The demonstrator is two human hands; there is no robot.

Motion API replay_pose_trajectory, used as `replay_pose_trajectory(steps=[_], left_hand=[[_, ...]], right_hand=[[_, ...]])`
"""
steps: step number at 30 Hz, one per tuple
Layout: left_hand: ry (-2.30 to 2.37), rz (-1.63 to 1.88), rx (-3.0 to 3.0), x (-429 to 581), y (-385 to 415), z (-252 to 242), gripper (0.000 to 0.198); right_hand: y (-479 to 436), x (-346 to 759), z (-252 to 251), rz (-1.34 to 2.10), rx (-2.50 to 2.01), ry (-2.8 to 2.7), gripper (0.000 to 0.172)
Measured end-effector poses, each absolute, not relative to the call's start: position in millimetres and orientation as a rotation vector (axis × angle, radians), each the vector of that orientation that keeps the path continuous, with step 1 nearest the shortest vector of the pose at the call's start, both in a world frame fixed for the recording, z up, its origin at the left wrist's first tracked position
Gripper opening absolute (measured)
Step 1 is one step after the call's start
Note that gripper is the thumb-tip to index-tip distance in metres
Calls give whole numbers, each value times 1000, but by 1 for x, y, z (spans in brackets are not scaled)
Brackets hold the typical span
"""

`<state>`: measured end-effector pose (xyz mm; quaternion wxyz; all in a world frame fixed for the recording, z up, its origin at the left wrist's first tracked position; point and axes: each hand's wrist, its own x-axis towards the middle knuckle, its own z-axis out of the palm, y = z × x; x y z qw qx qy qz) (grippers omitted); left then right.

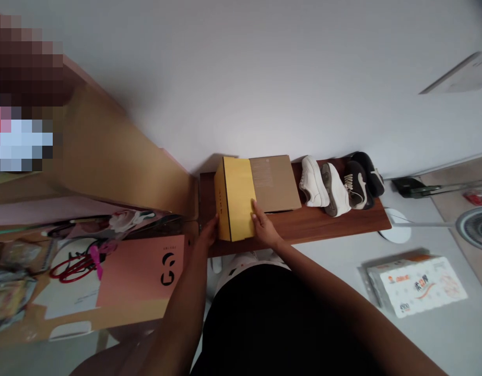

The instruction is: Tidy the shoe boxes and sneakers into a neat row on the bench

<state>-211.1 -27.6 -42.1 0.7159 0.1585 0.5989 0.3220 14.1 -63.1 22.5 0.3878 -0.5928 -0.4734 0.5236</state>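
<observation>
A yellow box [241, 198] with dark edges stands on the brown wooden shelf [291, 228]. My left hand [210, 231] presses against the box's left side near its front corner, its fingers partly hidden. On the opposite side my right hand [264, 227] grips the box at its front right edge, fingers along the side. Directly right of the yellow box, and close against it, is a brown cardboard box [275, 183]. Farther right on the same shelf sit white shoes [314, 183] and black shoes [356, 183].
A tan cabinet side [139, 162] rises at the left. Below it a surface holds a pink box [142, 269], red cables [70, 267] and clutter. A white plastic-wrapped pack [421, 284] lies on the floor at right, near a fan [478, 228]. A wall stands behind the shelf.
</observation>
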Motion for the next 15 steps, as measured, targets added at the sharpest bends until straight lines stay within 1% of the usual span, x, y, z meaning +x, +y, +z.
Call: replay_pose_trajectory(steps=[6, 12, 14, 15], left_hand=[[1335, 785, 318, -235, -38, -35, 59], [1405, 944, 379, -242, -36, -9, 57], [1437, 967, 422, -242, -36, -1, 58], [1450, 982, 439, -243, -36, 3, 59]], right_hand=[[-59, 15, 18, 1339, -1500, -1210, 69], [-48, 12, 24, 1375, -1643, -1173, 79], [-42, 11, 27, 1392, -1640, -1174, 76], [-38, 10, 29, 1407, -1631, -1175, 71]])
